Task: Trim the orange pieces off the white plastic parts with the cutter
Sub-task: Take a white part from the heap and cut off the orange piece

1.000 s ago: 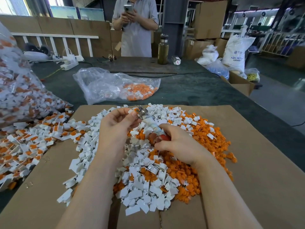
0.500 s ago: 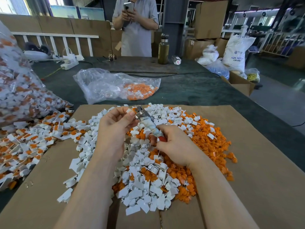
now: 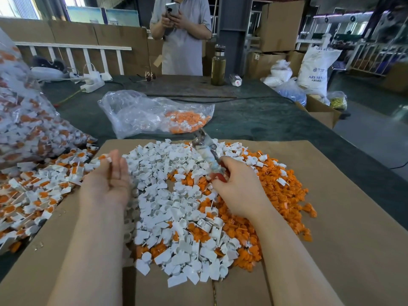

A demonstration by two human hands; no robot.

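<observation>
Cutter (image 3: 206, 151) held up over the far middle of the heap, metal nose pointing away and up, red handles buried in the right hand (image 3: 239, 188), whose fingers are wrapped round them; whether the blades are closed cannot be told from this angle. Left hand (image 3: 108, 182) off to the left, palm turned inward, fingers mostly straight and loose, with one small white part (image 3: 108, 159) at the fingertips; the hand is blurred, so I cannot tell if it is pinched or only resting there. Nothing sits between the blades, so my reading is a gap between cuts, not a cut in progress. Under both hands, on a cardboard sheet (image 3: 344, 228), lies a pile of trimmed white parts (image 3: 167, 206), mixed along its right and near sides with loose orange offcuts (image 3: 284, 191); a sizeable share looks finished. To the left, spilling across the edge of the cardboard, untrimmed pieces (image 3: 37, 191) with orange still joined to white lie thick, and a big clear bag (image 3: 24, 129) above them holds many more. Judged so, more remains than is done. Farther back on the green table (image 3: 254, 120), a slack plastic bag (image 3: 154, 113) with orange bits inside. Beyond the table, a person (image 3: 182, 38) stands holding a phone; a bottle (image 3: 218, 67) stands near the far edge.
</observation>
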